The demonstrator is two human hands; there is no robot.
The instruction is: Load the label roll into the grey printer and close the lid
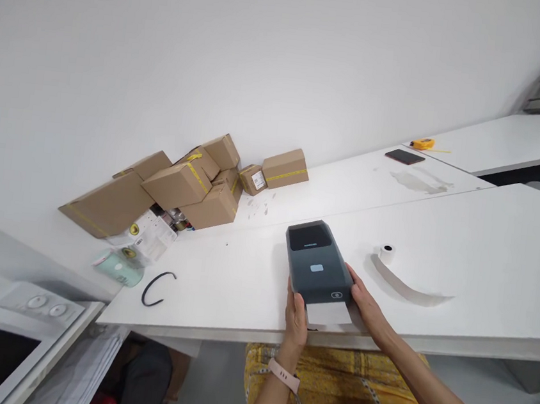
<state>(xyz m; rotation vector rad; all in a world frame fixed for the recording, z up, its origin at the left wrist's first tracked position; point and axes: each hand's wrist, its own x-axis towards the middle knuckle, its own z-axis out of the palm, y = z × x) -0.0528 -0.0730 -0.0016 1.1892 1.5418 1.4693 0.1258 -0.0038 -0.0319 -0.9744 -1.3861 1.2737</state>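
Observation:
A dark blue-grey thermal printer (309, 283) with a glossy black window at its far end sits near the table's front edge. A blank strip of white paper (329, 313) sticks out of its near end. My left hand (296, 314) is closed around the printer's left near side, thumb on the front corner. On the opposite side, my right hand (362, 295) grips the right near edge, its palm hidden. A small paper roll (387, 254) stands to the right, its loose tail (410, 291) curling across the table. I cannot tell whether the printer is lifted.
Cardboard boxes (180, 183) are piled against the wall. A black headband-like loop (152, 289) and a mint-green canister (121, 268) lie at the left, with a microwave (4, 341) beyond. Toward the back right are a dark tablet or phone (405, 156) and a yellow tape measure (423, 143).

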